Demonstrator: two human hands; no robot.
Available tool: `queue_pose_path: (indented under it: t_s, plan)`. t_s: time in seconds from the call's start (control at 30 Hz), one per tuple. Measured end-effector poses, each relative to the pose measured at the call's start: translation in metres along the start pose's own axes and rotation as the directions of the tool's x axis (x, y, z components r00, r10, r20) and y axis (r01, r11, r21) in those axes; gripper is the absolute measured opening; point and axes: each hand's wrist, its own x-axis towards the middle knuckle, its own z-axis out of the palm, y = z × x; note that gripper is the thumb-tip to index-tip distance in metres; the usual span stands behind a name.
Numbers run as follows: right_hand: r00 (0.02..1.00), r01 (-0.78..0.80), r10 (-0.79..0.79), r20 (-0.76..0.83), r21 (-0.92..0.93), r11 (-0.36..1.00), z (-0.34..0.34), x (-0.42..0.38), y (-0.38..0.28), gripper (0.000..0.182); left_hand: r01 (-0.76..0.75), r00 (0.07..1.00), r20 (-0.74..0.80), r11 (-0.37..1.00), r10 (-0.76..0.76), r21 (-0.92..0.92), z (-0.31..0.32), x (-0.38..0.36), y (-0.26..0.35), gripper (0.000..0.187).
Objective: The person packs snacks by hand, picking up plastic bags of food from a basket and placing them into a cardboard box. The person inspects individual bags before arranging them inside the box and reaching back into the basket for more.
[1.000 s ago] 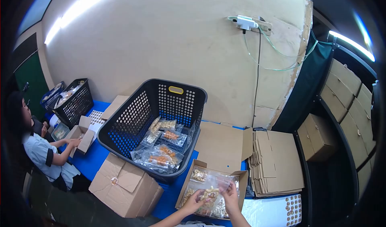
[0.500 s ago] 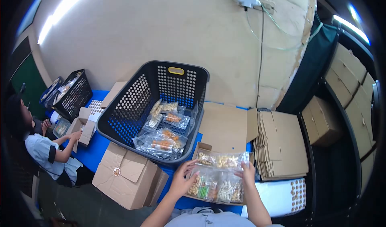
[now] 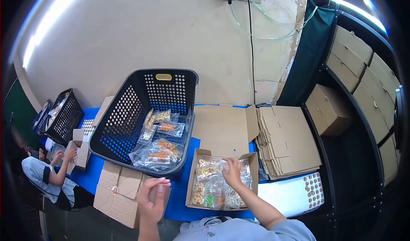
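My right hand (image 3: 232,173) rests on the clear snack packets (image 3: 208,169) inside an open cardboard box (image 3: 191,189). Its fingers are bent loosely over the plastic, seemingly pressing rather than gripping. White, pale brown, orange and green snacks show through the packets in the box. My left hand (image 3: 153,199) is raised to the left of that box, in front of a closed carton (image 3: 114,179). Nothing is in it, and its half-curled fingers stand apart from the thumb.
A dark perforated basket (image 3: 115,145) with more snack packets stands behind on the blue table (image 3: 183,192). Flattened cartons (image 3: 290,140) are stacked right, near a sticker sheet (image 3: 282,194). Another person (image 3: 47,177) works at a box far left. Shelves (image 3: 358,108) hold cartons.
The packets I held with both hands now lie in the box. My left hand has let go and moved left; my right has moved inward onto them. The view has shifted.
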Motion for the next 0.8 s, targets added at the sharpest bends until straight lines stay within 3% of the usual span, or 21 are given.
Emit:
queue_pose_path:
  t_s: [0.03,0.1,0.17,0.23,0.27,0.3,0.4,0.43,0.5,0.57,0.6,0.63,0.7,0.73,0.77,0.8]
  plan:
    - [1.0,-0.001,0.001,0.001,0.0,1.0,-0.003,0.001,-0.003,0.062,-0.05,0.999,-0.011,0.998,0.05,0.034,-0.005,0.004,0.005,0.016]
    - [0.955,0.211,-0.158,0.25,-0.2,0.957,-0.004,0.001,-0.009,0.066,-0.067,0.998,-0.007,0.994,0.068,0.082,-0.013,0.013,0.022,0.016]
    - [0.936,0.244,-0.171,0.307,-0.217,0.945,-0.006,0.003,-0.006,0.068,-0.14,0.989,0.075,0.962,0.125,0.236,-0.019,0.024,0.037,0.016]
    - [0.869,0.298,-0.188,0.457,-0.181,0.937,0.001,0.013,0.011,0.064,-0.136,0.989,0.093,0.956,0.116,0.261,-0.019,0.034,0.05,0.017]
    - [0.885,0.342,-0.245,0.397,-0.194,0.92,0.005,0.016,0.019,0.046,-0.141,0.983,0.15,0.949,0.102,0.282,-0.022,0.038,0.052,0.017]
    - [0.884,0.341,-0.244,0.4,-0.192,0.92,0.003,0.017,0.018,0.046,-0.145,0.975,0.205,0.942,0.085,0.301,-0.023,0.041,0.053,0.017]
    - [0.979,0.186,-0.188,0.081,0.028,0.982,-0.027,0.019,-0.014,0.02,-0.189,0.963,0.249,0.92,0.104,0.344,-0.019,0.043,0.05,0.016]
    - [0.979,0.183,-0.185,0.088,0.03,0.983,-0.03,0.019,-0.014,0.02,-0.181,0.964,0.249,0.92,0.096,0.347,-0.016,0.04,0.045,0.016]
    - [0.961,0.274,-0.266,-0.078,0.118,0.955,-0.037,0.02,-0.01,0.024,-0.083,0.967,0.252,0.972,0.026,0.22,-0.004,0.028,0.023,0.016]
    - [0.966,0.26,-0.254,-0.056,0.17,0.95,-0.047,0.018,-0.015,0.028,0.111,0.936,0.313,0.977,-0.164,0.181,0.019,0.016,0.004,0.016]
    - [0.967,0.256,-0.253,-0.041,0.188,0.948,-0.054,0.015,-0.02,0.03,0.146,0.919,0.348,0.979,-0.187,0.141,0.033,0.01,-0.017,0.016]
    - [0.968,0.251,-0.251,-0.027,0.204,0.946,-0.057,0.012,-0.023,0.031,0.146,0.888,0.416,0.977,-0.198,0.153,0.041,0.003,-0.044,0.022]
    - [0.97,0.235,-0.242,-0.005,0.262,0.936,-0.06,0.009,-0.022,0.034,0.105,0.911,0.369,0.968,-0.186,0.229,0.064,-0.016,-0.098,0.042]
    - [0.971,0.219,-0.237,0.018,0.321,0.921,-0.061,0.008,-0.023,0.036,0.104,0.909,0.374,0.969,-0.184,0.225,0.075,-0.024,-0.12,0.042]
    - [0.973,0.214,-0.23,0.016,0.319,0.924,-0.062,0.005,-0.027,0.036,0.365,0.847,0.394,0.929,-0.356,0.056,0.087,-0.031,-0.14,0.052]
    - [0.977,0.139,-0.199,0.08,0.469,0.872,-0.063,0.003,-0.033,0.037,0.598,0.743,0.443,0.794,-0.501,-0.104,0.094,-0.032,-0.14,0.064]
